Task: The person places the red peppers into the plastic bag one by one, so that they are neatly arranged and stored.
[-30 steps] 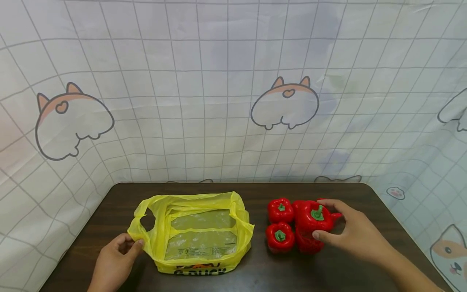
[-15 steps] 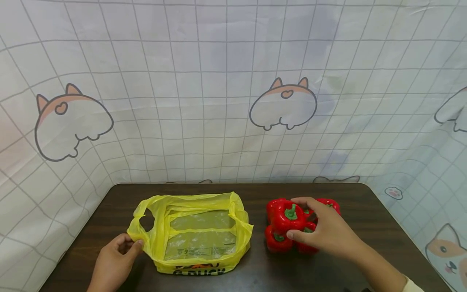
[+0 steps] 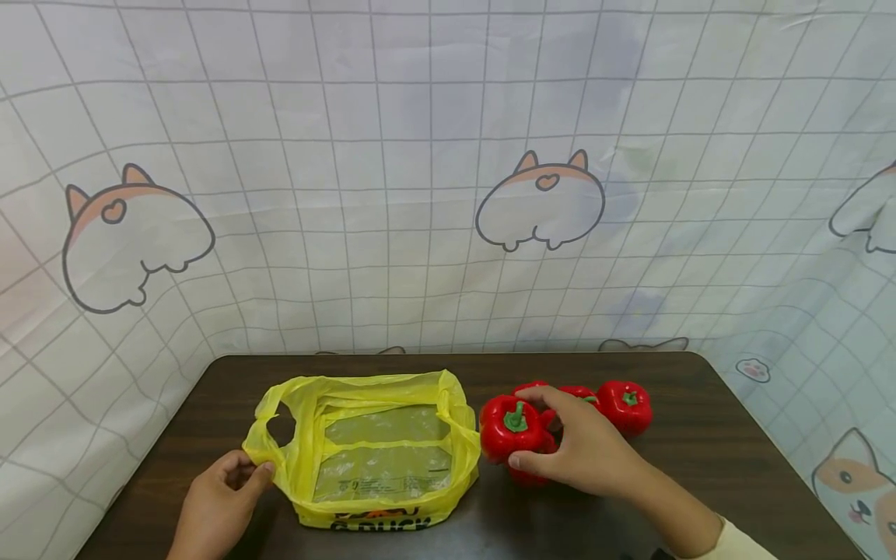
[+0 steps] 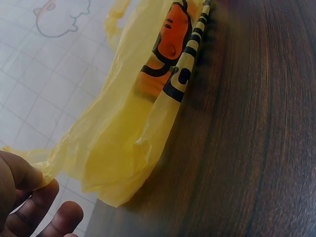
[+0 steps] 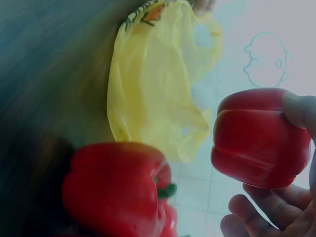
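Observation:
A yellow plastic bag [image 3: 304, 474] stands with its mouth spread wide at the centre left of the head view. My left hand [image 3: 220, 502] pinches its left handle between thumb and fingers; the left wrist view shows the handle [image 4: 47, 170] drawn taut there. Beside the bag's right edge, a red bell pepper [image 3: 500, 439] with a green stem is held between the thumb and fingers of my right hand [image 3: 591, 451]. In the right wrist view this pepper [image 5: 261, 140] is raised above the others. Behind and below it, several more red peppers [image 3: 625, 410] sit on the table, partly hidden by my hand.
The dark wood-grain table [image 3: 728, 467] carries the bag and the peppers. A white gridded cloth [image 3: 392, 194] with cartoon dogs hangs behind the table and along its sides.
My right hand has carried the bell pepper leftward from the right-hand pepper group to beside the bag, uncovering a pepper at the right. My left hand stays on the handle.

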